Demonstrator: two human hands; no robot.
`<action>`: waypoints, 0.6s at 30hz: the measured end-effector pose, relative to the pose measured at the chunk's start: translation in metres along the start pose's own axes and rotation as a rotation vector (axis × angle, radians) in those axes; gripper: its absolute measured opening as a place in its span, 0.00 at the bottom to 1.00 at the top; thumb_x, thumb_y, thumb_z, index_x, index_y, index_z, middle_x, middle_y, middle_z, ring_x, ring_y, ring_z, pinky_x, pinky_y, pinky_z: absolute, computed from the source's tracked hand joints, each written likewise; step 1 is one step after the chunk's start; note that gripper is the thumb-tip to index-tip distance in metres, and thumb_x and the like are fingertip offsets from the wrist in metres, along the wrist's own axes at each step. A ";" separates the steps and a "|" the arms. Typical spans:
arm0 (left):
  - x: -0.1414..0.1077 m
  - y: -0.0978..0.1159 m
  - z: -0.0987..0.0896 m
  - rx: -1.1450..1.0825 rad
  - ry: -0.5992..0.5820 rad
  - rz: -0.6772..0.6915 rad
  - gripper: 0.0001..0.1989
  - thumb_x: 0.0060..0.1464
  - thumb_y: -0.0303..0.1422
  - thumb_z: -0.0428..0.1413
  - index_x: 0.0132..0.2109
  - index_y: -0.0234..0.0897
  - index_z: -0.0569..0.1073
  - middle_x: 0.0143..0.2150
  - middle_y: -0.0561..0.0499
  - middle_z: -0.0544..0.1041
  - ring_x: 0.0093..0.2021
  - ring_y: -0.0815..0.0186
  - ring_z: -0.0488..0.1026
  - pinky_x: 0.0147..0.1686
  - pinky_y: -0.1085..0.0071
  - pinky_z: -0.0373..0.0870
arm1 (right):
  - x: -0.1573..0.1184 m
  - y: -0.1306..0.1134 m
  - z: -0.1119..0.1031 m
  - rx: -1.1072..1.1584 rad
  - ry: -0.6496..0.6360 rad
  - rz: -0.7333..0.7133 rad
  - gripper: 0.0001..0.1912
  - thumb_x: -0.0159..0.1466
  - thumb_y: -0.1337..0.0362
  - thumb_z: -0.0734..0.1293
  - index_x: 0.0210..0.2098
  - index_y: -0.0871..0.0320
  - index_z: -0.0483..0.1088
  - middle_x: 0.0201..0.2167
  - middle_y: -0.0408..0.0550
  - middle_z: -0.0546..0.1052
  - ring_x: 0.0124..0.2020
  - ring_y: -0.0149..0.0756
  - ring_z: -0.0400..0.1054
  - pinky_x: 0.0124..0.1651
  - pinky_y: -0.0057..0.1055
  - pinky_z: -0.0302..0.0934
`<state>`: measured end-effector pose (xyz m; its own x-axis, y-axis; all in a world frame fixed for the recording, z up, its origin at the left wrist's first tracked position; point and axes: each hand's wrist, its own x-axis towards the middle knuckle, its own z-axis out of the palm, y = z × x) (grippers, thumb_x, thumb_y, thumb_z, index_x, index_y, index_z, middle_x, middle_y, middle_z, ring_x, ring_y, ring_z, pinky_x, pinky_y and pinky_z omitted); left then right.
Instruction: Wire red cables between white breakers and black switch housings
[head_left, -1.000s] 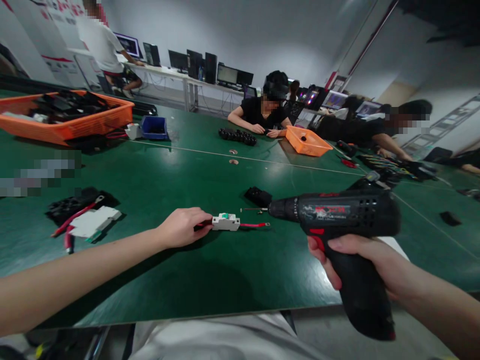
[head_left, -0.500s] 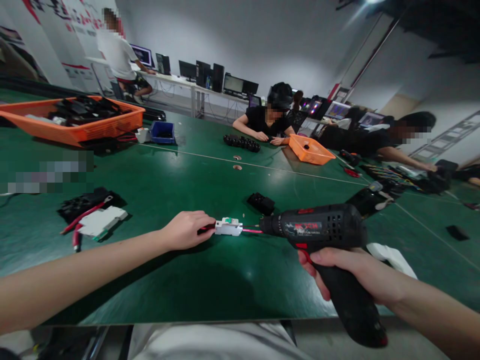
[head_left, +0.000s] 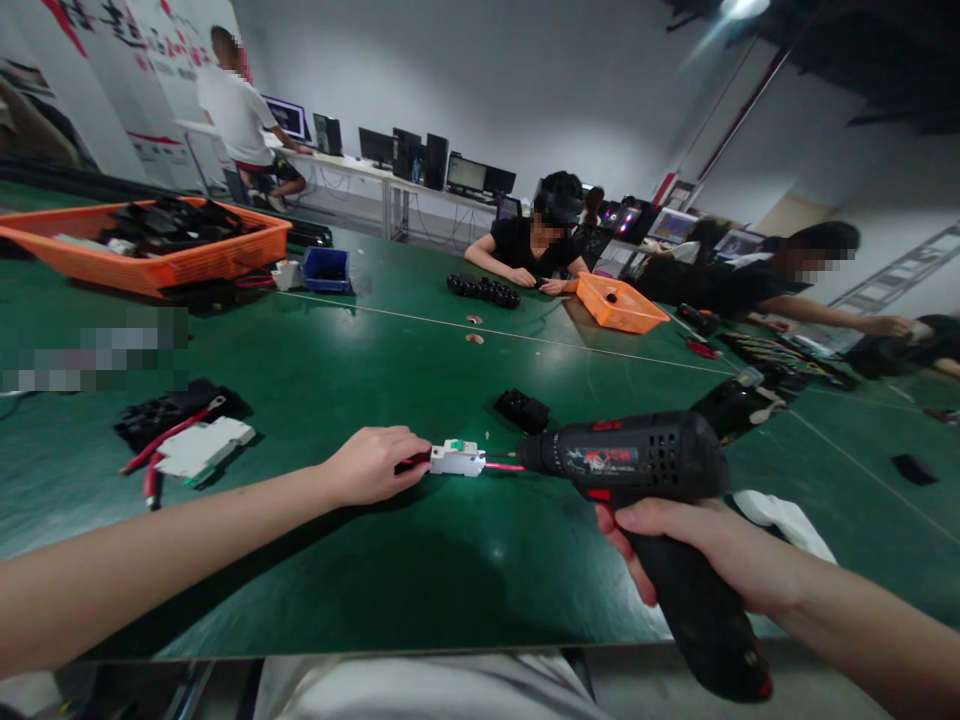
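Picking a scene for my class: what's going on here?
The left hand holds a small white plastic block with a green switch, on a green tabletop. The right hand grips a black, pistol-shaped power drill aimed at the block's right end, where a red wire emerges. Whether the drill touches the block is unclear.

The left forearm (head_left: 187, 550), at eight o'clock, was bare from the edge of view onward, slim and smooth in outline, narrowing toward an ungloved left hand (head_left: 373, 466). At four o'clock the right forearm (head_left: 847, 600) was likewise bare and tapered to an ungloved right hand (head_left: 694, 540). At six o'clock showed a pale, off-white garment (head_left: 420, 687), plain, with soft folds and light-grey shading; its cut could not be told.
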<state>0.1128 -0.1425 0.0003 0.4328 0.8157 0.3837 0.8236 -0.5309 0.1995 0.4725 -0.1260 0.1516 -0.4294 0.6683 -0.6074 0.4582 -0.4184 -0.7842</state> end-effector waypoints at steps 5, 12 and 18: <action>-0.001 0.000 0.000 0.000 0.008 0.010 0.12 0.65 0.37 0.51 0.46 0.38 0.77 0.38 0.49 0.80 0.36 0.67 0.76 0.34 0.73 0.70 | 0.001 0.000 0.000 0.005 -0.012 -0.003 0.22 0.51 0.48 0.74 0.33 0.61 0.73 0.26 0.44 0.73 0.21 0.32 0.70 0.24 0.26 0.63; -0.001 -0.001 0.001 -0.016 0.022 0.011 0.12 0.65 0.37 0.51 0.46 0.39 0.77 0.38 0.49 0.80 0.36 0.67 0.76 0.33 0.73 0.70 | 0.001 -0.001 0.000 -0.021 -0.011 0.011 0.22 0.51 0.48 0.74 0.34 0.60 0.73 0.25 0.44 0.73 0.22 0.33 0.70 0.24 0.26 0.63; -0.001 -0.001 0.001 -0.004 0.008 0.002 0.12 0.65 0.38 0.51 0.48 0.39 0.77 0.38 0.49 0.80 0.36 0.67 0.76 0.34 0.73 0.70 | 0.000 -0.001 0.000 -0.022 -0.016 0.014 0.22 0.52 0.48 0.74 0.34 0.60 0.73 0.26 0.44 0.73 0.22 0.33 0.71 0.25 0.26 0.63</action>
<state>0.1121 -0.1425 -0.0015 0.4318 0.8127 0.3913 0.8210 -0.5337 0.2025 0.4724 -0.1255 0.1520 -0.4349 0.6525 -0.6206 0.4809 -0.4143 -0.7727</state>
